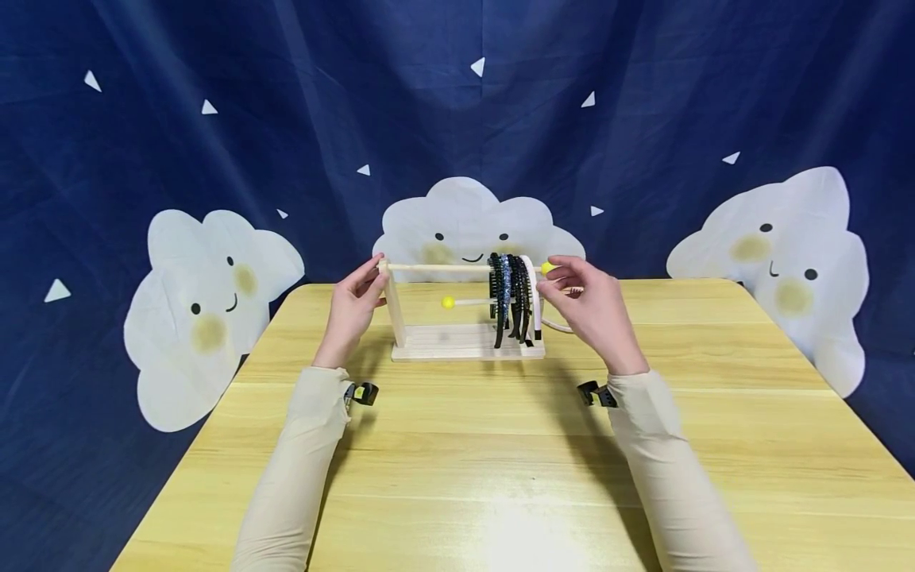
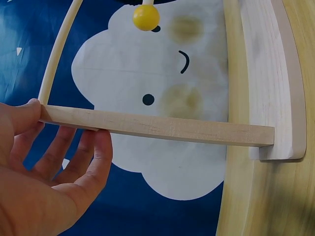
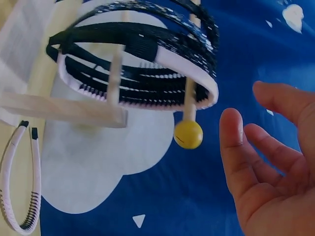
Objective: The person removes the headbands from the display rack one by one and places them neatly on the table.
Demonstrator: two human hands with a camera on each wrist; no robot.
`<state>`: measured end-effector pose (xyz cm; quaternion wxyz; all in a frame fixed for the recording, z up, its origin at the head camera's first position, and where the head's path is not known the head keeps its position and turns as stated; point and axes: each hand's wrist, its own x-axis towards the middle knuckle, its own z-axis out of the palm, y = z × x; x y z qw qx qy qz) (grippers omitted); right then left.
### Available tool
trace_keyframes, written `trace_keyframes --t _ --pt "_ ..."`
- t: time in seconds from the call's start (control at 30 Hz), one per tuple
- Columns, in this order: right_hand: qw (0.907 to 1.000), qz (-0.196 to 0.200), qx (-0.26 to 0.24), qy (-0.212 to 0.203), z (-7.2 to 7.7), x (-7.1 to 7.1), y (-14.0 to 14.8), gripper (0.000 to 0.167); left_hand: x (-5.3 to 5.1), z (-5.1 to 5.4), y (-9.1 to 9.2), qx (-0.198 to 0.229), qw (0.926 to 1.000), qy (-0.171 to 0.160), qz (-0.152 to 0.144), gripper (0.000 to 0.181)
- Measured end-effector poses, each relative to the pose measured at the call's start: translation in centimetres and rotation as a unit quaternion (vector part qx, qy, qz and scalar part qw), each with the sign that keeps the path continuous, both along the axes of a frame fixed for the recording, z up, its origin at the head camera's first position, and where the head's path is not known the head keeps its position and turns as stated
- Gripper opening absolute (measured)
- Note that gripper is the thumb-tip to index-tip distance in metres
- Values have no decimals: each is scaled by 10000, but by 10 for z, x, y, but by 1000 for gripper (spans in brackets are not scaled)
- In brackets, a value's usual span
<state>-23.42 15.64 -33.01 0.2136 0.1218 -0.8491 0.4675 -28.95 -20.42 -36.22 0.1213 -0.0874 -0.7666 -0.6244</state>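
In the lower half of the head view, your table (image 1: 457,453) bears the wooden stand (image 1: 432,342), its base set just above centre frame. Your left hand (image 1: 353,306) grips the stand's upright at its top, thumb and fingertips on opposite sides; a light, steady grip there should stop the frame tipping. Your right hand (image 1: 589,306), right of centre, has thumb and fingers spread apart and holds nothing. Dark headbands (image 1: 507,290) hang over the upper rod at the stand's right end, with a pale headband (image 3: 183,65) outermost; handle each near its crown so the others don't slide. A loose headband (image 3: 36,162) lies lower left in the right wrist view. Mind the yellow knob (image 3: 188,134) on the rod's tip: bands could snag there.
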Motion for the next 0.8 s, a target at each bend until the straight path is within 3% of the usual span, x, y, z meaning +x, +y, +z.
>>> trace_keyframes --t 0.8 --pt "9979 -4 579 -274 -10 -2 -14 39 -1 -2 -1 -15 10000 86 -48 48"
